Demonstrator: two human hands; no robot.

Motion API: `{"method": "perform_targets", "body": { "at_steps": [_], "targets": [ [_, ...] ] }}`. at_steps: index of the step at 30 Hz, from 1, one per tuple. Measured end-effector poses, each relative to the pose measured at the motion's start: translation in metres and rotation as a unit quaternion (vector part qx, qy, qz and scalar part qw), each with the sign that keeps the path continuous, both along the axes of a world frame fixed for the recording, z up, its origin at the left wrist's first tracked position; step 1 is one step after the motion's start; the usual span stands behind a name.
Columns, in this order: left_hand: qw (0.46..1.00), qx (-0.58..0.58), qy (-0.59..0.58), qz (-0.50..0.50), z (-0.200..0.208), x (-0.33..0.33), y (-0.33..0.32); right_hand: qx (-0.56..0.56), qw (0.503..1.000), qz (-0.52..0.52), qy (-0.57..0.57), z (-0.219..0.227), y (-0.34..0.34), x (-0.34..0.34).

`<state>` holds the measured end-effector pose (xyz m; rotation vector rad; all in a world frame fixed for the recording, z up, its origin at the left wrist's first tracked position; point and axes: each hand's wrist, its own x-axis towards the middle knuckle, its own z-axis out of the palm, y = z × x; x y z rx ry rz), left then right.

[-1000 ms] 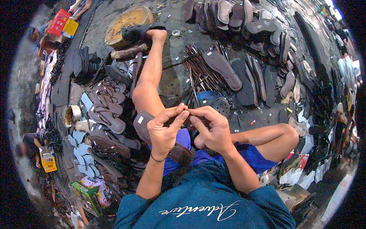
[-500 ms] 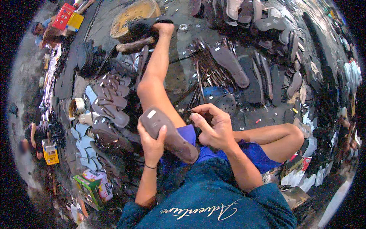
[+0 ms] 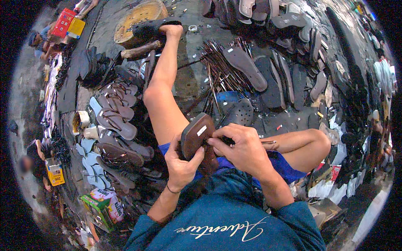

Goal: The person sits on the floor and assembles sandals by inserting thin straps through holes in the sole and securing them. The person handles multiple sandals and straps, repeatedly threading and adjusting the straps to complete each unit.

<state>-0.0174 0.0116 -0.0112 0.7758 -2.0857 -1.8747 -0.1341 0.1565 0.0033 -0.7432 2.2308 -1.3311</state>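
Observation:
A brown sandal sole (image 3: 194, 142) with a white sticker near its toe end is tilted up in front of my lap. My left hand (image 3: 181, 169) is closed round its edges, thumb on the near side. My right hand (image 3: 245, 147) is closed in a pinch, its fingertips at the face of the sole just beside the sticker. A thin dark brown strap (image 3: 270, 143) pokes out past the right hand's outer side; its other end is hidden in the fingers. Whether it enters the sole I cannot tell.
Ahead lie a heap of thin brown straps (image 3: 222, 67), a loose sole (image 3: 246, 69) and a dark perforated clog (image 3: 238, 115). Finished-looking thong sandals (image 3: 117, 121) are piled at left. A round wooden block (image 3: 140, 21) stands far ahead, near my foot. Another person (image 3: 42, 39) is at far left.
The sole has been raised and turned more upright, shifting right. My right hand has come down to it, so its fingertips now meet the sole's face; before, they were apart.

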Motion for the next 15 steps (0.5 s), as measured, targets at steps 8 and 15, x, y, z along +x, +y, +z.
{"method": "perform_targets", "body": {
  "at_steps": [8,15],
  "targets": [
    [0.996,-0.083,0.006,-0.028,-0.011,0.002,0.006,0.046,0.997,-0.066,-0.009,-0.024,-0.004,0.021],
    [0.999,-0.010,-0.033,-0.019,-0.026,0.011,-0.002,-0.061,0.995,-0.071,0.036,-0.038,-0.009,0.034]
  ]
}}
